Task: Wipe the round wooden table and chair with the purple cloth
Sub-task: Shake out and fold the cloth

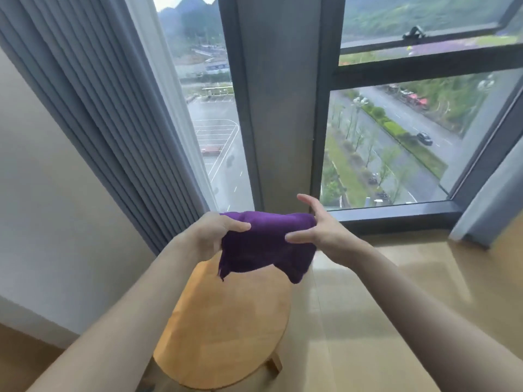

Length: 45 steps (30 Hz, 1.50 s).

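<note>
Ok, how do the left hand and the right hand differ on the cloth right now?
The left hand grips the purple cloth with its fingers curled round one end and its thumb on top; the right hand holds the other end with straighter, spread fingers, its upper fingers lifted clear of the fabric. The left hand sits slightly lower than the right. Both hold the cloth in the air above the round wooden table, not touching it.

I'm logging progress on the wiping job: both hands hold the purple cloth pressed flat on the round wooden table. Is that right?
Not quite. Both the left hand and the right hand do hold the purple cloth, but it is not pressed flat on the round wooden table. The head view shows it lifted in the air above the table, its lower edge hanging loose.
</note>
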Each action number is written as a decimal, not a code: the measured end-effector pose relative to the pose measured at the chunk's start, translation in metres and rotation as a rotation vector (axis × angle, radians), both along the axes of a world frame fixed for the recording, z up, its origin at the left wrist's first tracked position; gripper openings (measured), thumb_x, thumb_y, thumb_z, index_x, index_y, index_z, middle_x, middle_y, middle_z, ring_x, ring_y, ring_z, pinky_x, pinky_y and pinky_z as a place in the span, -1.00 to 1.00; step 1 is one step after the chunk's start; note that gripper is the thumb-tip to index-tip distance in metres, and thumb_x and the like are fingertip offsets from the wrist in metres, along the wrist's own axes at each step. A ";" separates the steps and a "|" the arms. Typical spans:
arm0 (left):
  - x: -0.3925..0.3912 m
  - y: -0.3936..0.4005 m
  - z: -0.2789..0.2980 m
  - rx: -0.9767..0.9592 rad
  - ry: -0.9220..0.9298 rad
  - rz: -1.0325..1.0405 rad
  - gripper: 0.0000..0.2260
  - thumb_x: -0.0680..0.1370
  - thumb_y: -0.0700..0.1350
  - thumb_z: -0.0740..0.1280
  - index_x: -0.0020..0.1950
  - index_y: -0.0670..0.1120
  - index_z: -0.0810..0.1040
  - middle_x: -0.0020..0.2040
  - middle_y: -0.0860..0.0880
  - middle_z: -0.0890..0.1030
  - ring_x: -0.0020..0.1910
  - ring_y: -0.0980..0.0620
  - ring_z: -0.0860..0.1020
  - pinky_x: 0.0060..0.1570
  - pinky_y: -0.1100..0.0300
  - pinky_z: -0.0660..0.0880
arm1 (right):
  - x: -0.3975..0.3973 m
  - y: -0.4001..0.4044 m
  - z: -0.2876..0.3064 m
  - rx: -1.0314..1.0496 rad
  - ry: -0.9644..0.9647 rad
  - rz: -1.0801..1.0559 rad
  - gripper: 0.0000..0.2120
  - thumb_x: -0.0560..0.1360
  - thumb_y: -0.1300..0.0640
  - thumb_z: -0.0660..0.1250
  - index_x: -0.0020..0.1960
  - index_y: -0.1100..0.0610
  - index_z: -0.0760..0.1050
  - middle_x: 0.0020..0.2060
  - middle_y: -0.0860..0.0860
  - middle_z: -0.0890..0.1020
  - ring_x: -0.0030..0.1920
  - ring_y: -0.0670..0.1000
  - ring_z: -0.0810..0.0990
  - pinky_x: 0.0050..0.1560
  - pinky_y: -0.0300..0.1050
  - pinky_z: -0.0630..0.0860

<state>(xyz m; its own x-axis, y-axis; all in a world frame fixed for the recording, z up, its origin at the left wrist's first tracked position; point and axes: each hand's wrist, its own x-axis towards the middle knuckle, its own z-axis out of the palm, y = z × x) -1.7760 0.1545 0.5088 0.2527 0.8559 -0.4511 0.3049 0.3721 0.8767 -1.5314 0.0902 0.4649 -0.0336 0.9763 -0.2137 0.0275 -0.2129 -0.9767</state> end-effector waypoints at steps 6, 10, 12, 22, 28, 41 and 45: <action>0.171 0.005 -0.032 -0.041 0.180 -0.142 -0.31 0.36 -0.36 0.57 0.42 -0.32 0.36 0.33 -0.22 0.55 0.32 -0.25 0.54 0.37 -0.20 0.45 | 0.130 -0.027 -0.036 -0.028 -0.631 -0.081 -0.17 0.38 0.38 0.33 0.55 -0.08 0.18 0.24 -0.03 0.29 0.14 0.06 0.48 -0.10 -0.31 0.48; 0.284 -0.004 -0.050 0.046 0.269 -0.411 0.13 0.27 -0.25 0.68 0.63 0.10 0.04 0.40 -0.06 0.34 0.35 -0.19 0.47 0.37 -0.11 0.45 | 0.226 -0.055 -0.042 -0.010 -0.836 -0.183 -0.53 0.45 0.32 0.28 0.32 0.03 0.42 0.14 -0.02 0.41 0.11 0.01 0.45 0.06 -0.20 0.38; 0.334 -0.011 -0.059 0.253 0.461 -0.622 -0.17 0.29 -0.18 0.65 0.47 0.04 0.35 0.27 -0.01 0.49 0.18 -0.05 0.55 0.19 0.07 0.55 | 0.273 -0.071 -0.039 -0.024 -0.882 -0.241 -0.71 0.45 0.25 0.32 0.13 0.00 0.53 0.04 -0.04 0.48 0.06 0.02 0.49 -0.04 -0.18 0.40; 0.533 -0.001 -0.049 0.642 0.343 -0.923 -0.91 0.48 -0.08 0.40 -0.04 -0.01 0.56 0.13 -0.11 0.51 0.13 -0.12 0.50 0.05 0.06 0.53 | 0.456 -0.131 -0.036 -0.025 -0.236 -0.712 -0.88 0.50 0.22 0.40 0.01 0.17 0.67 -0.12 0.05 0.76 -0.12 0.00 0.69 -0.03 -0.10 0.60; 0.655 0.028 -0.074 -0.052 -0.261 -0.760 -0.77 0.58 -0.30 0.33 -0.19 -0.11 0.71 -0.25 -0.07 0.71 -0.27 -0.03 0.69 -0.31 0.24 0.60 | 0.539 -0.129 -0.035 0.035 0.115 -0.950 -0.86 0.62 0.15 0.37 0.01 0.21 0.65 -0.21 0.05 0.70 -0.25 0.02 0.67 -0.28 -0.17 0.59; 0.915 -0.017 -0.119 -0.565 -0.169 -1.185 -0.31 0.27 -0.24 0.65 0.38 -0.18 0.55 0.28 -0.24 0.64 0.23 -0.26 0.64 0.23 -0.14 0.58 | 0.696 -0.209 -0.057 0.006 0.421 -1.372 -0.61 0.50 0.42 0.40 0.31 0.40 0.48 0.05 0.27 0.66 -0.06 0.21 0.69 -0.07 0.04 0.69; 0.994 -0.063 -0.135 -0.660 -0.138 -1.154 -0.42 0.28 -0.37 0.57 0.29 -0.26 0.59 0.21 -0.28 0.66 0.15 -0.27 0.68 0.05 -0.10 0.65 | 0.757 -0.247 -0.084 -0.022 0.340 -1.532 -0.68 0.57 0.42 0.35 0.29 0.22 0.49 0.17 0.22 0.66 0.03 0.17 0.72 -0.02 0.03 0.69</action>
<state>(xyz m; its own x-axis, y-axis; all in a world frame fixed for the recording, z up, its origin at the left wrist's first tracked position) -0.7821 0.0916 0.3736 0.7560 -0.2443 -0.6073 0.6538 0.3270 0.6824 -0.7747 -0.1570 0.3813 0.9009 0.1222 -0.4164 -0.4318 0.1556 -0.8885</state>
